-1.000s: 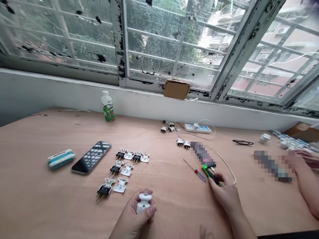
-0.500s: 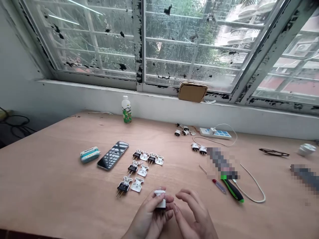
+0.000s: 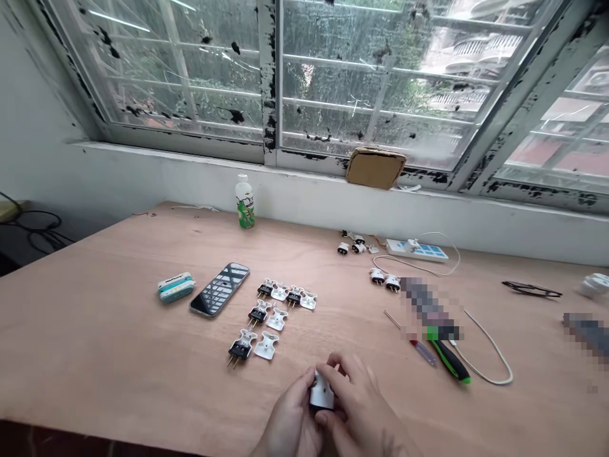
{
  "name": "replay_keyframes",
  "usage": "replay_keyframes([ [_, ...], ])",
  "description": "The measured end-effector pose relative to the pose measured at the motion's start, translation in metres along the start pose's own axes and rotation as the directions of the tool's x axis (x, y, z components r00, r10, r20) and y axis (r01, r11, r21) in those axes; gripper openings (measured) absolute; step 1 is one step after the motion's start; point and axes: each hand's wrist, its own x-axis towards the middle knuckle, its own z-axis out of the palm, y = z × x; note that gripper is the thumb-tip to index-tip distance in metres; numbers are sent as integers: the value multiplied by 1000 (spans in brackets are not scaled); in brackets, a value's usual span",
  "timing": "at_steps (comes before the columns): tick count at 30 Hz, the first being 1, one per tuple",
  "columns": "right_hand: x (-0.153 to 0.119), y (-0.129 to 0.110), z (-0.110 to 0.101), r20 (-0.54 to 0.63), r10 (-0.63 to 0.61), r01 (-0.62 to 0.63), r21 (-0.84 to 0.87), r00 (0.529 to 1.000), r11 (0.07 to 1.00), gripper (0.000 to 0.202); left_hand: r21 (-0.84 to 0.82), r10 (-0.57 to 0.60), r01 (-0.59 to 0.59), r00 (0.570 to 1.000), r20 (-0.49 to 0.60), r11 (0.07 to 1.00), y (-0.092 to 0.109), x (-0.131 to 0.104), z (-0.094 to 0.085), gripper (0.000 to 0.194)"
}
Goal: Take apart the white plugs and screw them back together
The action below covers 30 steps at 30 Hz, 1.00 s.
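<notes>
Low at the front of the table, a white and black power plug [image 3: 322, 392] is held between both hands, its white shell with a small hole facing up. My left hand [image 3: 294, 412] grips it from the left side. My right hand [image 3: 354, 403] closes on it from the right, index finger over the top and thumb near the black base. Beyond the hands lie opened plugs: black pin halves such as this plug half [image 3: 242, 346], each beside a white cover such as this plug cover [image 3: 266, 345]. The held plug's pins are hidden.
A phone [image 3: 219, 289] and a white-teal case [image 3: 176, 287] lie left; a bottle [image 3: 245, 202] stands behind. To the right are a screwdriver [image 3: 423, 352], a green-black handle [image 3: 451, 362], closed plugs [image 3: 392, 283], a power strip [image 3: 416, 250] and glasses [image 3: 530, 290].
My right hand, apart from the plug before, has come in and taken hold of it. The plug has turned so its broad white face shows. The view has shifted slightly.
</notes>
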Motion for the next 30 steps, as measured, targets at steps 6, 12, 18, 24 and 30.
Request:
replay_keyframes([
  [6, -3, 8, 8, -24, 34, -28, 232, 999, 972, 54, 57, -5, 4, 1000, 6, 998, -3, 1, -2, 35],
  [12, -2, 11, 9, -122, 32, 28, 456, 992, 890, 39, 139, 134, -128, 990, -41, 982, 2, -3, 0, 38],
  [18, -5, 36, 5, -247, 153, -23, 461, 957, 887, 36, 431, 343, -255, 929, -140, 866, 15, -7, 1, 51],
  [24, 5, 38, 2, -156, 212, -121, 454, 965, 883, 19, 752, 482, -238, 868, -119, 615, 30, -6, 1, 47],
  [30, 18, 31, -1, -151, 184, -154, 190, 971, 970, 22, 921, 435, -228, 898, 73, 317, 54, 4, 17, 45],
])
